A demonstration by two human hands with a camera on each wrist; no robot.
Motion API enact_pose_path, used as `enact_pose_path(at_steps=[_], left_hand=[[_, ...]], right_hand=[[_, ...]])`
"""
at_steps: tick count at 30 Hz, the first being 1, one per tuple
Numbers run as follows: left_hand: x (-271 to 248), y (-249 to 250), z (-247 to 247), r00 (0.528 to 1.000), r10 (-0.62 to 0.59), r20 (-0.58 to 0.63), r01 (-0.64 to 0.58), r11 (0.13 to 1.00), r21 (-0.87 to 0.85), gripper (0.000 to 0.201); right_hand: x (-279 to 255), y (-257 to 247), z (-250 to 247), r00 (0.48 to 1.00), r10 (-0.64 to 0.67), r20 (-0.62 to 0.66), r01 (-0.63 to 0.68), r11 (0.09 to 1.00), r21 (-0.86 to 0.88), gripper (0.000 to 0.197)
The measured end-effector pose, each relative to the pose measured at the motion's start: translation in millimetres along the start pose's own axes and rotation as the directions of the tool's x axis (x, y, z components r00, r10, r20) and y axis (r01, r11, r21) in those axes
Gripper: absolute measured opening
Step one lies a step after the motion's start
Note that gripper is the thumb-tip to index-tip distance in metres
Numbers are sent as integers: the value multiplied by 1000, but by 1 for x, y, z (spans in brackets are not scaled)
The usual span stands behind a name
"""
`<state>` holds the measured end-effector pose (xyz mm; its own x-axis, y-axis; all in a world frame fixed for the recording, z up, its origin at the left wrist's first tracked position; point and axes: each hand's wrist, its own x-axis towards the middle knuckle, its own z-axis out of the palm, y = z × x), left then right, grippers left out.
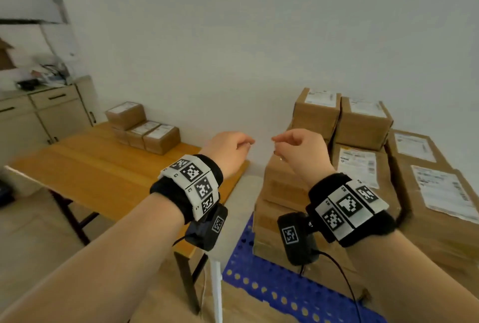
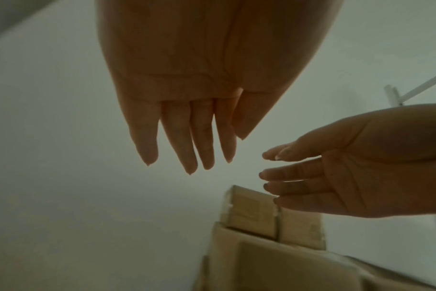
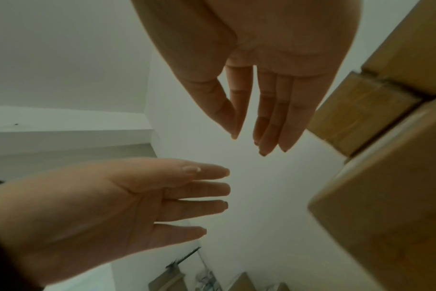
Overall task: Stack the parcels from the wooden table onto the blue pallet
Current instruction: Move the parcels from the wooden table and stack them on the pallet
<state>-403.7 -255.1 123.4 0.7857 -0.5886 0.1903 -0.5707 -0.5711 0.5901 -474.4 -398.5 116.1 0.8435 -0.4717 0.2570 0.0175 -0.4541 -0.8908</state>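
Several small brown parcels (image 1: 145, 128) sit at the far end of the wooden table (image 1: 98, 175). To the right, on the blue pallet (image 1: 272, 286), larger cardboard parcels (image 1: 363, 167) are stacked several high against the wall. My left hand (image 1: 246, 142) and right hand (image 1: 278, 142) hang in the air between table and pallet, fingertips pointing at each other and a little apart. Both are empty with relaxed fingers. The left wrist view shows my left hand (image 2: 187, 141) with fingers straight and the right hand (image 2: 311, 177) beside it. The right wrist view shows both hands (image 3: 261, 118) the same way, with parcels (image 3: 386, 177) close on the right.
A beige cabinet (image 1: 44, 113) with clutter on top stands at the far left behind the table. A white bar (image 1: 216, 289) rises between the table's near corner and the pallet. A plain white wall runs behind everything. Black cables hang from the wrist cameras.
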Motion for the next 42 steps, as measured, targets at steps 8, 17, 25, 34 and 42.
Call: enact_pose_path(at_steps=[8, 17, 25, 34, 42], left_hand=[[-42, -114, -69, 982, -158, -99, 162, 986, 28, 32], [-50, -274, -183, 969, -192, -158, 200, 979, 35, 32], [-12, -382, -233, 964, -223, -145, 223, 975, -23, 32], [109, -476, -249, 965, -232, -126, 229, 973, -36, 32], [226, -551, -267, 940, -321, -111, 321, 947, -18, 40]], right_hand=[[6, -41, 133, 985, -15, 174, 5, 998, 58, 24], [36, -91, 333, 962, 24, 271, -61, 990, 127, 19], [87, -101, 439, 957, 86, 277, -116, 989, 96, 17], [210, -74, 522, 960, 124, 251, -156, 981, 114, 16], [321, -58, 587, 942, 201, 268, -240, 963, 120, 17]])
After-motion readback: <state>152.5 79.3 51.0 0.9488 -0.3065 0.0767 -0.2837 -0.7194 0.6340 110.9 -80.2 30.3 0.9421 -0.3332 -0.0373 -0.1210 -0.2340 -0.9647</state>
